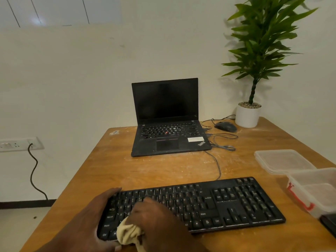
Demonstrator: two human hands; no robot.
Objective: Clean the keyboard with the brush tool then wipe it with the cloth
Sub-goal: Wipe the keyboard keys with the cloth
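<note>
Wipe stage, brush not seen: right hand (151, 215) fingers bunch cloth (127, 233) on keyboard (227, 202); left hand (94, 211) fingers grip its end; keys right of fingers left.

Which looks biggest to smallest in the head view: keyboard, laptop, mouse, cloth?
1. keyboard, though it is nearest the camera
2. laptop
3. cloth and mouse: alike, and the cloth is partly hidden
</note>
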